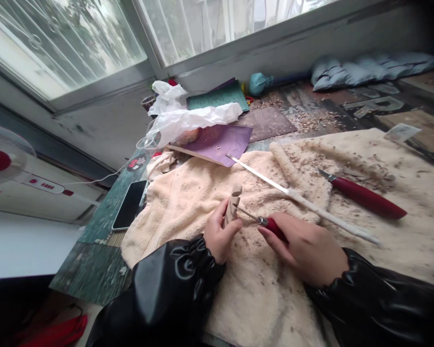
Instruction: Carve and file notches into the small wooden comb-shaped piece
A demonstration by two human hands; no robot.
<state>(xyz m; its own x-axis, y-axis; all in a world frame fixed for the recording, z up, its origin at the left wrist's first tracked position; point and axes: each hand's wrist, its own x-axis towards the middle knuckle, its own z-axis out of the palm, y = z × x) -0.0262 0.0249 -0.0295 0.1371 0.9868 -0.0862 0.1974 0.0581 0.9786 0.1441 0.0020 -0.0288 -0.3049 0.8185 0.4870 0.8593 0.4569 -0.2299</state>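
Note:
My left hand [220,231] is closed around a small carved piece of wood [234,202], held upright with notches cut near its rounded top. In my right hand [307,246] is a carving tool [273,227] with a red handle and a thin metal shaft. The shaft points left, and its tip is at the side of the wood; whether it touches I cannot tell. Under both hands spreads a cream towel [195,188] dotted with shavings. To the right lies a red-handled knife [369,195], and nearer my right hand a long thin blade with a white-wrapped handle [332,217].
A phone [130,205] lies at the table's left edge, with a white fan [18,168] beyond it. Behind the towel are a purple board [220,144], a white plastic bag [198,118] and a green mat [220,98]. Wood shavings [316,120] litter the back, below the window.

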